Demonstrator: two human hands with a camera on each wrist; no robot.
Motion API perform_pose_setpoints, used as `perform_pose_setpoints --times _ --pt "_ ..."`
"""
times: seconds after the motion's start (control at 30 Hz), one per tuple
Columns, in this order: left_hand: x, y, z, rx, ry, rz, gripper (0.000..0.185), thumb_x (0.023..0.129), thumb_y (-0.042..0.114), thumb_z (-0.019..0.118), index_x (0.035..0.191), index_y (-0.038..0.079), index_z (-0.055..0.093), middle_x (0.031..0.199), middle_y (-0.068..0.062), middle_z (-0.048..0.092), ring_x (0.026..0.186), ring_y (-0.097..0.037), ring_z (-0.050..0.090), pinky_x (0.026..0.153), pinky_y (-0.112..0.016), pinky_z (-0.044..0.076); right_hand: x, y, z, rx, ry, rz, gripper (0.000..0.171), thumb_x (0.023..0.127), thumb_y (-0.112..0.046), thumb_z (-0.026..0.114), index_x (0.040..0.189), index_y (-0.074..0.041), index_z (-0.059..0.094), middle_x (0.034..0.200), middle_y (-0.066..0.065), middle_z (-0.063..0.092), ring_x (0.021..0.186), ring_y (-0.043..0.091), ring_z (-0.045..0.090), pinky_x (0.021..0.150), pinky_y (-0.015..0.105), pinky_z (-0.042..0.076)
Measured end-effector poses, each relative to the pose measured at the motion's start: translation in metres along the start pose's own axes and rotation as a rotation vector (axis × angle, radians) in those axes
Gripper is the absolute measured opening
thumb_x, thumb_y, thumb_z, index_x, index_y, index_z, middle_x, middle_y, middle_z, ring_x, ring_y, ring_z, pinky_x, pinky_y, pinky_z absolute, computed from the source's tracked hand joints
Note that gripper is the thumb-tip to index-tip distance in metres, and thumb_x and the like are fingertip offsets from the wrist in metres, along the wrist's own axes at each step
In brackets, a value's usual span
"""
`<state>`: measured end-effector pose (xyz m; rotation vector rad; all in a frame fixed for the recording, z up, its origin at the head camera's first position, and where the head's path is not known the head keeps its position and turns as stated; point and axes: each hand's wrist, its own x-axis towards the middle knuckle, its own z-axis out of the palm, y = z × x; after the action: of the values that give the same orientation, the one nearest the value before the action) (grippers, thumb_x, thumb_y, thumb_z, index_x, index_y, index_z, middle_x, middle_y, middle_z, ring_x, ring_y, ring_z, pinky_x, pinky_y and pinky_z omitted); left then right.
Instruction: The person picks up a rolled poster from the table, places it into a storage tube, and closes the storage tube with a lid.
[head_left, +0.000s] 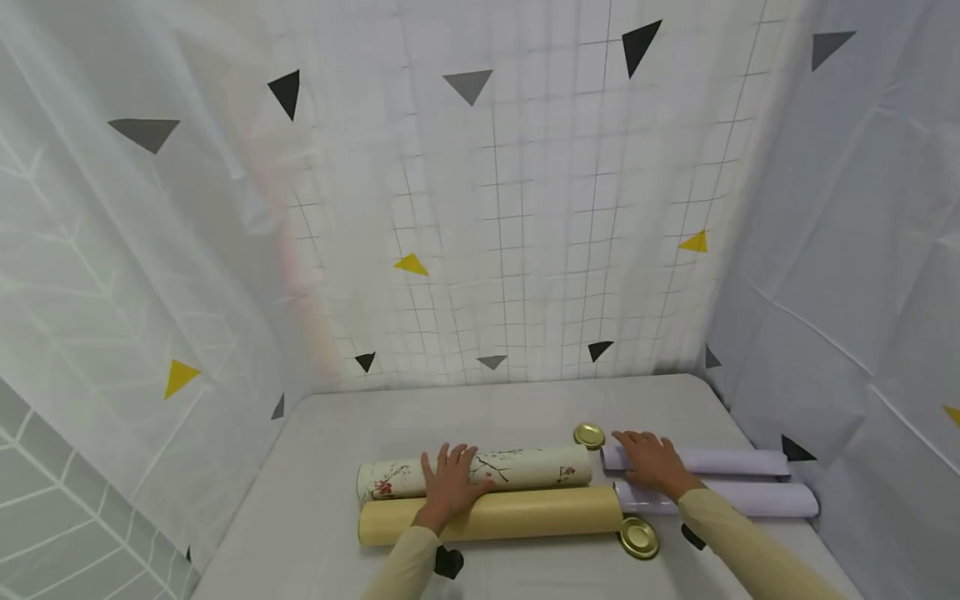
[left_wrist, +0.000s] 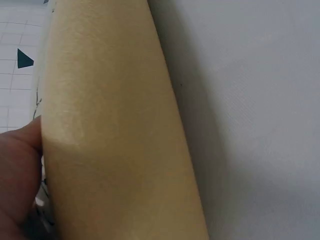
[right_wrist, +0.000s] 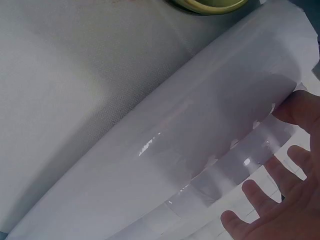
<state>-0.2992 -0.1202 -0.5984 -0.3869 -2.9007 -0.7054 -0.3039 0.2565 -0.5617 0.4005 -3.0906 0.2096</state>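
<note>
Tubes lie side by side on the grey counter [head_left: 337,433]: a floral tube [head_left: 525,465] behind a plain yellow tube [head_left: 540,512]. The left hand [head_left: 450,483] rests across the floral tube, fingers spread and relaxed. The right hand [head_left: 651,461] lies flat on the far white paper roll [head_left: 738,461], fingers straight; a second roll [head_left: 757,498] sits nearer. Two gold caps [head_left: 638,536] lie close by.
</note>
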Motion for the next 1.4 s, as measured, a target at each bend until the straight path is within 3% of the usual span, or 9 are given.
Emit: perform_pose_setpoints --times 0.33,0.6,0.77,0.97,1.23,1.4 --pt "-0.007 0.007 -0.009 0.043 -0.020 0.032 0.067 0.088 0.049 0.077 0.139 0.011 0.057 0.134 -0.019 0.061 0.130 -0.047 0.048 0.110 -0.083 0.014 0.002 0.005 0.014 0.006 0.003 0.005 0.044 0.084 -0.010 0.078 0.124 0.000 0.065 0.128 0.022 0.067 0.118 0.049 0.060 0.096 0.070 0.046" --pt "-0.006 0.004 0.001 0.047 -0.002 0.042 0.065 0.087 0.049 0.076 0.139 0.015 0.059 0.134 -0.014 0.062 0.130 -0.041 0.050 0.110 -0.085 0.013 0.008 0.008 0.023 0.000 0.016 0.017 0.030 0.086 -0.008 0.076 0.113 -0.002 0.063 0.103 0.019 0.073 0.097 0.042 0.068 0.085 0.062 0.051" --pt "-0.004 0.003 0.005 0.058 0.021 0.038 0.065 0.085 0.051 0.075 0.139 0.017 0.059 0.136 -0.011 0.062 0.131 -0.038 0.051 0.111 -0.085 0.014 0.007 0.007 0.023 0.018 0.034 0.030 0.031 0.086 -0.007 0.075 0.114 -0.002 0.062 0.103 0.019 0.072 0.096 0.041 0.068 0.085 0.061 0.050" --pt "-0.004 0.001 0.010 0.096 0.074 0.051 0.065 0.087 0.051 0.074 0.140 0.017 0.059 0.135 -0.009 0.062 0.129 -0.035 0.052 0.110 -0.083 0.018 0.000 0.003 0.021 0.000 0.137 0.001 0.040 0.087 -0.005 0.075 0.124 -0.002 0.061 0.114 0.022 0.070 0.105 0.043 0.066 0.090 0.063 0.051" --pt "-0.004 0.003 0.008 0.109 0.128 0.045 0.065 0.088 0.049 0.073 0.141 0.014 0.058 0.136 -0.011 0.062 0.129 -0.036 0.052 0.108 -0.083 0.020 0.001 0.002 0.020 -0.010 0.332 -0.103 0.047 0.084 -0.006 0.078 0.130 -0.011 0.065 0.108 0.014 0.068 0.099 0.038 0.066 0.081 0.061 0.052" --pt "-0.004 0.006 0.006 0.130 0.144 0.029 0.065 0.087 0.049 0.073 0.141 0.016 0.057 0.137 -0.009 0.061 0.131 -0.035 0.051 0.110 -0.082 0.021 0.007 -0.001 0.019 0.011 0.375 -0.132 0.052 0.084 -0.005 0.079 0.133 -0.011 0.064 0.114 0.015 0.069 0.103 0.039 0.065 0.086 0.063 0.051"
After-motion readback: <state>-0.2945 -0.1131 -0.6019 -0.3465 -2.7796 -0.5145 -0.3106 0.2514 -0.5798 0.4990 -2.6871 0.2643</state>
